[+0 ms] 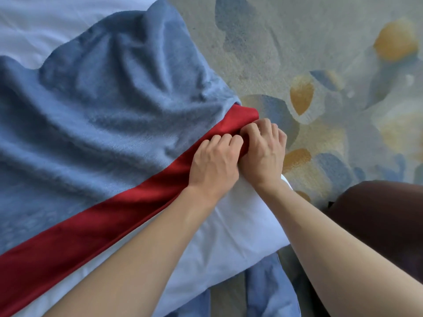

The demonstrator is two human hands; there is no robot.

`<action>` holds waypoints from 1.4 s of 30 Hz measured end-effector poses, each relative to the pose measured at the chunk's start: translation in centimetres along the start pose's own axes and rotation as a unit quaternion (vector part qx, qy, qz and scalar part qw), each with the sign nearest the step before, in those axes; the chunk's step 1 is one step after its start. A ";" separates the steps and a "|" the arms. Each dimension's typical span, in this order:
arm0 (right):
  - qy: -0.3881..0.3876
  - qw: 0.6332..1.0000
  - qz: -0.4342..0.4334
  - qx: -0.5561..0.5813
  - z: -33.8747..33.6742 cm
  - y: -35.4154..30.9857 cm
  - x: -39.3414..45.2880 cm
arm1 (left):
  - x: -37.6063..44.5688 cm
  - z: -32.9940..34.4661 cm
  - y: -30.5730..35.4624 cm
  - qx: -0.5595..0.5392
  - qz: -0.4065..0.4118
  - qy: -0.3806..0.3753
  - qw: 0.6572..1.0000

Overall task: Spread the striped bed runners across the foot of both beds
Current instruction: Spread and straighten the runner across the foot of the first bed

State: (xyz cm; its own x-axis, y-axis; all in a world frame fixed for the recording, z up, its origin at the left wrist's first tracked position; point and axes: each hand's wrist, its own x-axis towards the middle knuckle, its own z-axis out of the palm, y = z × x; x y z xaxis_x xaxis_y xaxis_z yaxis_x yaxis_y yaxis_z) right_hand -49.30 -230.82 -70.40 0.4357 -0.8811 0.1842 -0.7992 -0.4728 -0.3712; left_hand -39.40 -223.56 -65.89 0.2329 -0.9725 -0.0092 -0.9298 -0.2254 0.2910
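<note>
A bed runner (pixel 96 124) of blue-grey cloth with a red stripe (pixel 75 227) along its near edge lies rumpled across a white bed (pixel 229 227). The red stripe runs from the lower left up to the bed's right corner. My left hand (pixel 212 163) and my right hand (pixel 263 152) sit side by side at that corner. Both have curled fingers gripping the end of the red stripe. The fingertips are buried in the cloth.
White bedding (pixel 45 30) shows beyond the runner at the upper left. A patterned carpet (pixel 320 65) in grey, blue and yellow lies to the right of the bed. A dark brown object (pixel 377 216) is at the right edge. Blue cloth (pixel 263 289) hangs below the bed corner.
</note>
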 end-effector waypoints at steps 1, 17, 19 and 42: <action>0.005 1.000 0.002 0.014 0.0 0.1 0.4 | 0.5 0.0 0.1 -0.004 -0.006 0.002 1.000; -0.093 0.995 -0.020 -0.016 -0.8 10.7 2.5 | 4.4 4.0 6.2 0.059 -0.053 -0.056 0.995; -0.109 0.994 -0.018 -0.017 -1.3 11.8 0.9 | 3.5 4.4 7.3 0.058 -0.036 -0.063 0.996; -0.192 0.961 -0.194 0.050 -4.4 -1.4 -2.6 | -7.8 -0.5 -1.1 0.032 -0.106 -0.053 0.992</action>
State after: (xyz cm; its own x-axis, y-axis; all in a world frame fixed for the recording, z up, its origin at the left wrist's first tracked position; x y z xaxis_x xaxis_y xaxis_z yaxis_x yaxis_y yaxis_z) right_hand -51.11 -227.96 -66.33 0.8284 -0.5599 -0.0171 -0.5113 -0.7433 -0.4313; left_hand -40.04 -215.70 -65.70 0.3973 -0.9028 -0.1644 -0.8802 -0.4256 0.2099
